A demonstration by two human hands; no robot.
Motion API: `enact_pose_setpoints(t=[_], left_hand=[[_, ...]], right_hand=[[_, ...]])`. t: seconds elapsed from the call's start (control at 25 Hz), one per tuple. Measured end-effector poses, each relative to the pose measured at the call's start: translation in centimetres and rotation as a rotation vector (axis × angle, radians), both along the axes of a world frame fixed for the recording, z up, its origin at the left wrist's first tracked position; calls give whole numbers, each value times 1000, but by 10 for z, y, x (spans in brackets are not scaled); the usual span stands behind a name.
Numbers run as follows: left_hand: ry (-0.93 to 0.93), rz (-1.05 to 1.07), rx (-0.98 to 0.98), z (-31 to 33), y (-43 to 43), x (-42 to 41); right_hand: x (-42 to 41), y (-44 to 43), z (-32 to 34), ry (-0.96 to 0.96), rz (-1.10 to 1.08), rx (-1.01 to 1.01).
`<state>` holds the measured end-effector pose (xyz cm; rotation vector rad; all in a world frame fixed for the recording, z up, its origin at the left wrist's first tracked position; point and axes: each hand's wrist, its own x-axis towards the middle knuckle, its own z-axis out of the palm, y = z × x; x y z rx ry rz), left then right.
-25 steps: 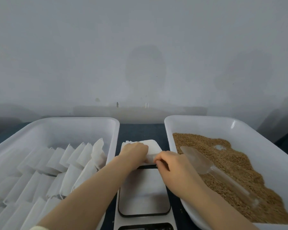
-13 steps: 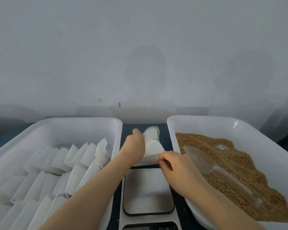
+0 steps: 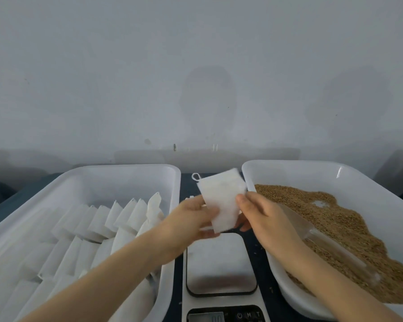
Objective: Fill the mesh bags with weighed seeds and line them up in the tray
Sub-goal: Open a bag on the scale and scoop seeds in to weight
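Mesh bag (image 3: 221, 198) now aloft above scale (image 3: 219, 263)

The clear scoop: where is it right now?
Head view, right side: the clear scoop lies on the seeds in the right-hand tray, its bowl partly hidden behind the right hand, which pinches a mesh bag together with the left hand.

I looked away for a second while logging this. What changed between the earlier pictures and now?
The left hand and right hand raised one mesh bag from behind the scale and now pinch its lower part above the scale's far end. The scoop, seeds and the tray of lined-up bags stayed put.
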<state>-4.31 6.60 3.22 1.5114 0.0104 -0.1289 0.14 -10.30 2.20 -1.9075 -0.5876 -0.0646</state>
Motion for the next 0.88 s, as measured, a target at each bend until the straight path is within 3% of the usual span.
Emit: enact_pose_setpoints(t=[0.12, 0.2, 0.32, 0.52, 0.68, 0.88], left_hand=[[-30, -198, 174, 3, 5, -7], [-51, -233, 190, 8, 6, -9], [-56, -116, 96, 4, 0, -8], [-81, 256, 122, 0, 7, 1], [-118, 236, 257, -1, 10, 1], [-135, 150, 260, 2, 8, -2]], right_hand=[[0, -1, 2, 13, -44, 78], [1, -3, 2, -24, -67, 65], [1, -3, 1, -54, -57, 27], [2, 0, -7, -171, -71, -144], [1, 0, -9, -219, -78, -165], [1, -2, -7, -256, -101, -135]])
